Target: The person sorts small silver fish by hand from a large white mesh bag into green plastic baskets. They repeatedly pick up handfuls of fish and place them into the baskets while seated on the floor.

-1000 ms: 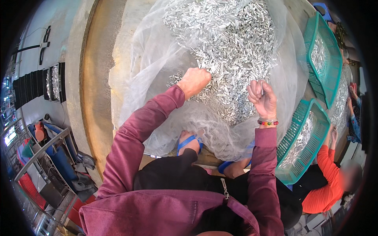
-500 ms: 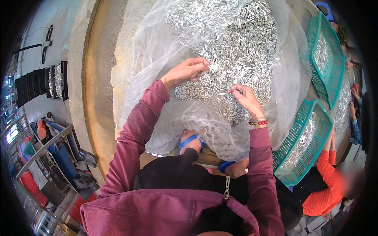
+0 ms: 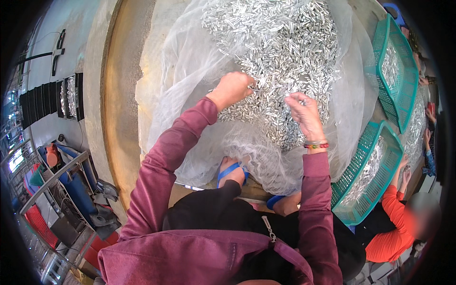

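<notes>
A wide heap of small silvery metal pieces, short and rod-like, lies on a sheet of white mesh netting. My left hand is closed at the heap's left side, knuckles up, its fingertips curled down against the pieces; whatever it pinches is hidden. Over the lower right of the heap, my right hand has thumb and forefinger pinched together. Something small and pale shows at those fingertips, too tiny to make out. Bunched netting lies between the heap and my feet in blue sandals.
Two green plastic baskets with silvery pieces stand at the right. Beyond them a person in an orange top sits with hands near another pile. A raised ledge runs along the left, past which stands a metal rack.
My left hand has shifted right and slightly down, its fingers curling further under. My right hand has moved a little up and to the right. The person at the right has moved their hands.
</notes>
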